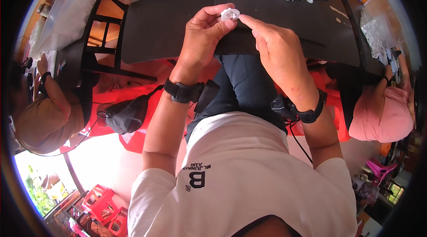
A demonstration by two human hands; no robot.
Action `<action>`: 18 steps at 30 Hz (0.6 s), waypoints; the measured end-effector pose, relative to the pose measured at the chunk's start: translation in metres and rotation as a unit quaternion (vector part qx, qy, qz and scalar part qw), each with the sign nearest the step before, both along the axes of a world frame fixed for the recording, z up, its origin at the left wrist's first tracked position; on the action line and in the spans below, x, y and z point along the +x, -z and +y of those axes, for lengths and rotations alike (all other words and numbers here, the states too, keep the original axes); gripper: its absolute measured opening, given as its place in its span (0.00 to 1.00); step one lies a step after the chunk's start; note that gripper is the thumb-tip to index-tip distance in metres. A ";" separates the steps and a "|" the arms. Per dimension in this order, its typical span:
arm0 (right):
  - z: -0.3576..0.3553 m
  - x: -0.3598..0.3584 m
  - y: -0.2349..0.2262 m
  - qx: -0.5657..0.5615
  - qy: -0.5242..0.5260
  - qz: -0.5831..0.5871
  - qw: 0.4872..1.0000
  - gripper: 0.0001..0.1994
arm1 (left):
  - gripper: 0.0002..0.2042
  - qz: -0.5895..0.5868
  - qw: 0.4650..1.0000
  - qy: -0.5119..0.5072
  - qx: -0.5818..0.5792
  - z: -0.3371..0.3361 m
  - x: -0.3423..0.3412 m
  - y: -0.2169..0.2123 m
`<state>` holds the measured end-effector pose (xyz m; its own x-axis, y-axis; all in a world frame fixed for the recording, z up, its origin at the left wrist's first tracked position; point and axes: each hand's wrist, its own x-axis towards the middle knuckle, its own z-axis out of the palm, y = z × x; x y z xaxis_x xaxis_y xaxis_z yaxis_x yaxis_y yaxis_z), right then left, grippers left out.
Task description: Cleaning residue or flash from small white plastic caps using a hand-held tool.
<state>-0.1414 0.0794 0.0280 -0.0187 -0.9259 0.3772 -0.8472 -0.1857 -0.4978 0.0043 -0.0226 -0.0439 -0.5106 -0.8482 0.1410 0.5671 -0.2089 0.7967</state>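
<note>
Fingers (229,24) hide most of white part (230,13)
</note>
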 end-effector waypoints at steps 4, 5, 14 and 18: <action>-0.004 -0.003 0.003 -0.038 -0.006 0.034 0.999 0.16 | 0.14 0.002 1.000 -0.003 0.001 0.000 -0.001 0.000; -0.005 -0.004 0.003 -0.043 -0.007 0.051 0.998 0.17 | 0.14 0.005 1.000 -0.002 -0.001 -0.001 -0.001 0.001; -0.005 -0.013 -0.019 0.042 -0.017 0.156 0.987 0.18 | 0.13 -0.048 0.998 -0.002 -0.034 -0.001 -0.002 0.000; -0.007 -0.013 -0.022 0.054 -0.011 0.234 0.971 0.17 | 0.14 -0.096 0.994 0.016 -0.043 -0.005 -0.003 0.002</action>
